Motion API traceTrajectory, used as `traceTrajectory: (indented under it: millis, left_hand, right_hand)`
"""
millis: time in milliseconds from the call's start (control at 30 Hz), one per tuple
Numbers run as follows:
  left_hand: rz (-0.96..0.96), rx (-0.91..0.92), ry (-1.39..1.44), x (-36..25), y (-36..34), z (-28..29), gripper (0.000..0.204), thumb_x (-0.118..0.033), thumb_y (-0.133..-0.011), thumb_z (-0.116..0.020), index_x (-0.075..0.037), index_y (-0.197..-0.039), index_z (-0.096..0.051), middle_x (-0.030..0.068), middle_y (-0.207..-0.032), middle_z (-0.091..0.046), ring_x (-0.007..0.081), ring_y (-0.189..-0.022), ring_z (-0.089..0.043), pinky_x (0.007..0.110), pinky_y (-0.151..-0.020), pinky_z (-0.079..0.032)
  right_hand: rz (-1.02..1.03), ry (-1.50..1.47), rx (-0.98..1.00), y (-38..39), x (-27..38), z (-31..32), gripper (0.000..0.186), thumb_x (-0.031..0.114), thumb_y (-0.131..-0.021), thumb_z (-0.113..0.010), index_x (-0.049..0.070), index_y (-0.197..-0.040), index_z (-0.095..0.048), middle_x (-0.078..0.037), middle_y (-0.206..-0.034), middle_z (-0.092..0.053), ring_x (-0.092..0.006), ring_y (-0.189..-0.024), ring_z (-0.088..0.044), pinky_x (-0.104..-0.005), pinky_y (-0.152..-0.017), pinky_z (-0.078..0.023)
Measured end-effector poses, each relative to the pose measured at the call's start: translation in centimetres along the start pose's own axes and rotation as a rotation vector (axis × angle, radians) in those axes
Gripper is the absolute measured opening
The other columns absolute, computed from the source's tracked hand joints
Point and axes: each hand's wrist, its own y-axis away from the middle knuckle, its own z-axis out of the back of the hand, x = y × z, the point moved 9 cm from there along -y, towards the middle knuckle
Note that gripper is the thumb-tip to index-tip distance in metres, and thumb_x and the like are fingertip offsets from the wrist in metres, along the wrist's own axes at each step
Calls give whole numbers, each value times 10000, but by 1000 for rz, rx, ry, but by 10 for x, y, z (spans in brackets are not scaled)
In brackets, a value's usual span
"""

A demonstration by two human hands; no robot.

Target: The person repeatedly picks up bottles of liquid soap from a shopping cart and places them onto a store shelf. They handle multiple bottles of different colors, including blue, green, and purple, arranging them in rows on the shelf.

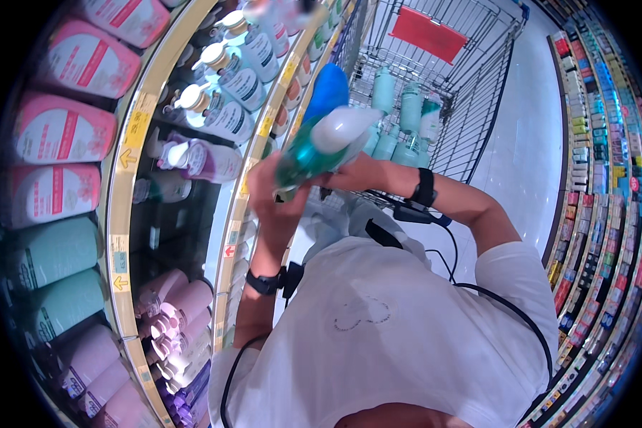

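Observation:
Both of my hands are raised between the shelf and the cart, around a green bottle with a white, rounded part near its far end, blurred by closeness. My left hand closes on its shelf side. My right hand is at its other side, fingers partly hidden beneath it. A smooth blue thing shows just beyond the bottle; I cannot tell its kind. Several mint-green bottles stand or lie in the wire shopping cart ahead.
On the left shelf are pink bottles, white pump bottles, a purple pump bottle, green bottles and lilac bottles. Across the white floor, another shelf holds many small boxes.

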Motion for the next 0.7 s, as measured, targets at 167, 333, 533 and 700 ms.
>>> traceTrajectory:
  millis: [167, 333, 533, 700]
  left_hand:
    - [177, 273, 236, 19, -41, -171, 588, -122, -662, -745, -10, -1190, -514, 157, -1042, -540, 345, -960, -555, 389, -806, -464]
    - [294, 446, 162, 66, -32, -343, 662, -204, -664, -751, -14, -1235, -475, 173, -1109, -524, 374, -1025, -542, 427, -849, -460]
    - [331, 794, 352, 90, 11, -501, 882, -256, -699, -752, 21, -1384, -269, 235, -1271, -475, 387, -1164, -484, 430, -952, -425]
    - [394, 1101, 446, 92, 57, -575, 883, -226, -751, -712, 38, -1422, -203, 265, -1284, -478, 372, -1192, -485, 383, -992, -399]
  right_hand:
    - [-454, -161, -607, 67, -80, 113, 778, 276, -765, -751, -36, -1299, -278, -177, -1223, -446, -252, -1150, -475, -371, -972, -386]
    - [-755, 107, -869, 139, -193, 204, 709, 305, -743, -783, -23, -1210, -363, -122, -1151, -513, -184, -1043, -533, -315, -861, -460]
    - [-1131, 3, -1081, 254, -342, 262, 550, 262, -621, -783, -54, -1019, -575, -138, -915, -652, -216, -801, -630, -336, -686, -508]
    - [-1326, 523, -978, 320, -384, 310, 687, 395, -513, -821, -104, -927, -595, -262, -932, -649, -354, -881, -656, -401, -763, -534]
